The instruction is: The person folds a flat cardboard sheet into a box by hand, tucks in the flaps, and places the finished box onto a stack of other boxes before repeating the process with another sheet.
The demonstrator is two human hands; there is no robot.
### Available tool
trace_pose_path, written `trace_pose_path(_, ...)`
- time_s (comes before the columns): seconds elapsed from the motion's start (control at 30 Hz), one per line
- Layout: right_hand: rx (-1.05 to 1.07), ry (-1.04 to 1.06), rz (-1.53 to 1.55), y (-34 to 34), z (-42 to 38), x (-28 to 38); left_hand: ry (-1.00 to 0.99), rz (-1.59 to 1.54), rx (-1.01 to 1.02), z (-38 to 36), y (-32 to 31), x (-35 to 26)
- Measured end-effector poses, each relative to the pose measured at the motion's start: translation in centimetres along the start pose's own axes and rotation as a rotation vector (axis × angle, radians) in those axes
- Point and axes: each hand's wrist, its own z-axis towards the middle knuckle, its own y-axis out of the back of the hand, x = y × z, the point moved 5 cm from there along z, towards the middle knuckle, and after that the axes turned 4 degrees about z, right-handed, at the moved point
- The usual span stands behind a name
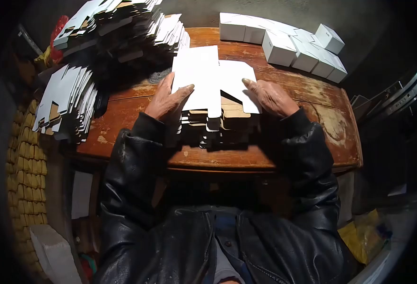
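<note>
A stack of flat white cartons (196,78) with brown inner sides lies near the front edge of the wooden table, in front of my body. My left hand (166,98) is closed on the left side of the top carton, thumb on its white face. On the right, my right hand (271,97) grips the same carton's right panel, its thumb on top and the fingers partly hidden below. Cut-out flaps and brown cardboard show at the carton's near edge, above the layered stack.
Tall piles of flat cartons (123,31) fill the back left of the table (312,99), with another leaning stack (66,99) at the left edge. Folded white boxes (279,47) stand in rows at the back right. A yellow bag (359,236) lies low on the right.
</note>
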Motion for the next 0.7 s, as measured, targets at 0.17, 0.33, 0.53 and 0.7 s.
trace_pose_path(0.17,-0.007,0.192,-0.125,0.9,1.8,1.0,0.031,-0.076,-0.039,1.4,0.0,-0.7)
trace_pose_path(0.33,-0.134,0.255,-0.139,2.1,1.6,2.1,-0.006,-0.118,-0.140,2.0,0.1,-3.2)
trace_pose_path(0.53,-0.067,0.024,0.045,1.0,1.1,0.2,0.014,-0.063,-0.111,0.3,0.3,0.5)
trace_pose_path(0.7,-0.018,0.030,0.266,-1.6,1.7,-1.9,0.271,-0.496,-0.012,-2.4,-1.2,-0.1)
